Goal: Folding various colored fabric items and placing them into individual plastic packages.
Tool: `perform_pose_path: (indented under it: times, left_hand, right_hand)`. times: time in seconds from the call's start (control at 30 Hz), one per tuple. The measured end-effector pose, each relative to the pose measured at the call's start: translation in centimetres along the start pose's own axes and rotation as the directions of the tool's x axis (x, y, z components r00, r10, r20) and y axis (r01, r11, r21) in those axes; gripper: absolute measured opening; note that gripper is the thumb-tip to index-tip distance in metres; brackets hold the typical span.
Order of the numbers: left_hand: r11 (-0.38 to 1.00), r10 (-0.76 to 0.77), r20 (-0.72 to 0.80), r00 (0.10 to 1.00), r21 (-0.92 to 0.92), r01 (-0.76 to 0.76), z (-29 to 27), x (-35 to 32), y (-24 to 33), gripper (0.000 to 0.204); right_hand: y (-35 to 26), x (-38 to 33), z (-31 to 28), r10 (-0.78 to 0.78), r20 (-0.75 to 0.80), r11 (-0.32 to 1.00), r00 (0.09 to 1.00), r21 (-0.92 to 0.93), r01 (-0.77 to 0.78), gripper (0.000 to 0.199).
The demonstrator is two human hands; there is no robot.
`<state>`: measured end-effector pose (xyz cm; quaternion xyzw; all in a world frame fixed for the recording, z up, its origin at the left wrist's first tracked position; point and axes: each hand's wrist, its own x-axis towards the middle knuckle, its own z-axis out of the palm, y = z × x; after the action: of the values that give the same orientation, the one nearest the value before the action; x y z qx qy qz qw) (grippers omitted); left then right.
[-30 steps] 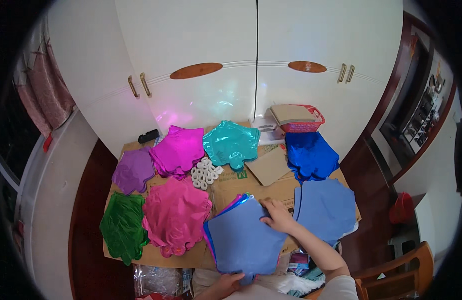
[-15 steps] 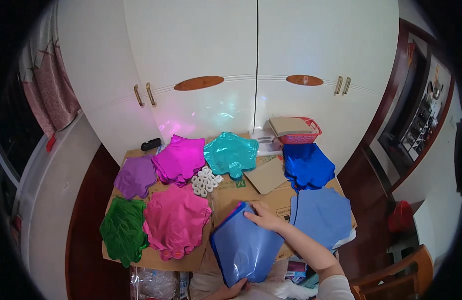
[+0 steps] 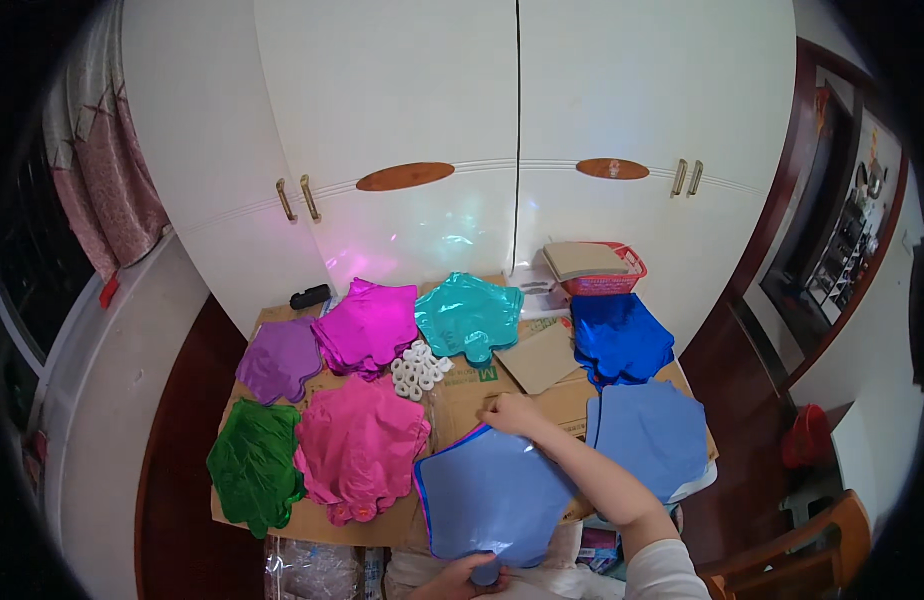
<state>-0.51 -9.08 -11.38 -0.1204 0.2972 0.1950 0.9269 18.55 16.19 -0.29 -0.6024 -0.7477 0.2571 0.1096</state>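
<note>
Ahead of the right hand [image 3: 513, 414], bare cardboard [image 3: 458, 402] gives passage; white rings [image 3: 419, 371] (a close cluster) obstruct farther left, pink foil stack [image 3: 364, 448] leftward, while blue-grey foil stack [image 3: 494, 492] fills the near side.

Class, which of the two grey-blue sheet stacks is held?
The nearer angular grey-blue sheet stack, with the right hand at its far corner and left hand at its near tab; the other stack, farther right, is unheld.

A right hand [image 3: 514, 414] pinches the top corner of a pale-blue sheet stack [image 3: 494, 495] as the left hand [image 3: 454, 580] holds its lower tab [image 3: 486, 573], near pink foil sheets [image 3: 365, 445] on cardboard [image 3: 457, 402].
</note>
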Motion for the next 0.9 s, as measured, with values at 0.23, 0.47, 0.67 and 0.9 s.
perform_pose_path:
  times: [0.23, 0.47, 0.67, 0.9]
  left_hand:
    - [0.988, 0.04, -0.031, 0.999, 0.152, -0.035, 5.1, -2.4, -0.1, 0.061]
    - [0.992, 0.024, -0.087, 0.996, 0.127, -0.012, 4.2, -1.1, 0.2, 0.056]
    - [0.98, 0.068, -0.079, 0.995, 0.191, -0.052, 3.5, 0.5, 0.1, 0.048]
    - [0.974, 0.078, -0.12, 0.99, 0.22, -0.05, 5.3, 0.2, 0.1, 0.055]
  right_hand:
    - [1.0, 0.1, -0.9, -0.049, 0.0, 0.999, 0.999, 0.01, 0.049, 0.032]
    - [1.2, -0.4, -0.8, -0.047, 0.004, 0.999, 0.999, -0.001, 0.047, 0.034]
    - [2.7, 0.5, 0.0, -0.069, -0.039, 0.997, 0.997, 0.028, 0.07, 0.035]
    - [1.6, -0.3, -1.0, -0.079, -0.108, 0.997, 0.991, -0.011, 0.078, 0.03]
